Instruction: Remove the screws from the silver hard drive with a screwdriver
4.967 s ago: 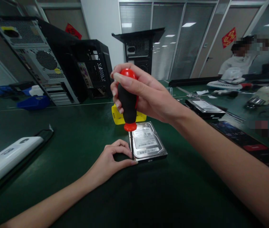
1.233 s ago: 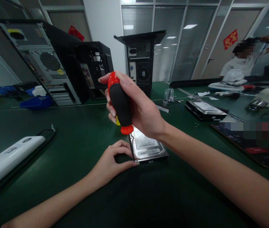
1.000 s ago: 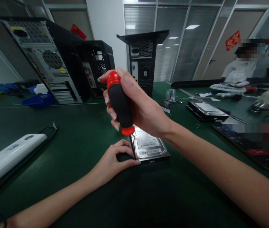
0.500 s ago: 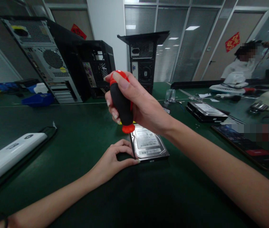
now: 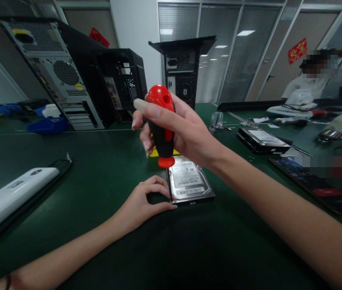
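Note:
A silver hard drive (image 5: 187, 181) with a white label lies flat on the green table. My left hand (image 5: 148, 197) grips its near left corner between thumb and fingers. Above the drive's far left part, my right hand (image 5: 174, 125) is wrapped round a red and black screwdriver handle (image 5: 162, 141), which stands roughly upright. The screwdriver's shaft and tip cannot be made out. Behind the drive, partly hidden by the right hand, is a yellow object (image 5: 155, 152).
Computer cases (image 5: 68, 72) stand at the back, one more (image 5: 180, 76) near the middle. Another drive (image 5: 263, 139) and a phone-like device (image 5: 313, 181) lie right. A white device (image 5: 16, 197) with a cable is left. A person (image 5: 310, 76) is at the back right.
My right hand has shifted slightly right with the screwdriver, and its thumb and fingers have changed position on the handle, showing more red top. The left hand and drive stay put.

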`<state>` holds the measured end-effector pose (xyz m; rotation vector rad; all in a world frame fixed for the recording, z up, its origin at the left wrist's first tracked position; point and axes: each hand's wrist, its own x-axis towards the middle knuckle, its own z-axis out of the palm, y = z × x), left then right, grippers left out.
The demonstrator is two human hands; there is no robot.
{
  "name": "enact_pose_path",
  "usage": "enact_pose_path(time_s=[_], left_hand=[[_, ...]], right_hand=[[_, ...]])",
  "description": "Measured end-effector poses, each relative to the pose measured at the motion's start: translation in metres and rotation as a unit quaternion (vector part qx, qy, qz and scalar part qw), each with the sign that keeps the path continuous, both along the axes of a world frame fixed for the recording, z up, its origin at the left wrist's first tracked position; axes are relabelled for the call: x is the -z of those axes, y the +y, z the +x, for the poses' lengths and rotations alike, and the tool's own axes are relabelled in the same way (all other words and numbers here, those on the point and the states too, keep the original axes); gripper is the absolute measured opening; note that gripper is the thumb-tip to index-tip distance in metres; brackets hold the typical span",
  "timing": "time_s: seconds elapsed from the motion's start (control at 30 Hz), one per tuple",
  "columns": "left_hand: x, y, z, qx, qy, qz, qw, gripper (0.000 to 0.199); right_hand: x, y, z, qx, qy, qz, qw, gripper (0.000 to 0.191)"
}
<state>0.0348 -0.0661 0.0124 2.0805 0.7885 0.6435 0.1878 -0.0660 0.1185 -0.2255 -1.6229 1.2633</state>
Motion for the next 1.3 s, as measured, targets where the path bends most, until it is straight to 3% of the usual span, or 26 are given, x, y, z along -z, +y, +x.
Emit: enact_pose_path(time_s=[0.17,0.3,0.47,0.7,0.97,1.3], left_hand=[[0.0006,-0.0007,0.0005,-0.005,0.001,0.001,1.000,0.007],[-0.0001,-0.0002,0.0010,-0.006,0.005,-0.001,1.000,0.008],[-0.0021,-0.0011,0.0008,-0.003,0.010,-0.004,1.000,0.008],[-0.0032,-0.0017,0.0004,0.005,0.017,-0.003,1.000,0.007],[-0.0038,-0.0023,0.0009,0.001,0.019,-0.003,1.000,0.009],[-0.0033,-0.0024,0.0008,0.008,0.015,-0.005,1.000,0.009]], right_hand=[[-0.0010,-0.0066,-0.0030,0.053,-0.025,0.003,0.998,0.031],[-0.0012,-0.0059,-0.0043,0.023,-0.010,0.031,0.999,0.036],[-0.0010,-0.0044,-0.0030,0.043,-0.016,-0.015,0.999,0.033],[0.0022,-0.0019,-0.0048,0.017,0.018,0.000,1.000,0.034],[-0.0021,-0.0073,-0.0090,0.073,0.016,-0.037,0.996,0.025],[-0.0030,-0.0082,-0.0085,0.076,0.017,-0.046,0.996,0.022]])
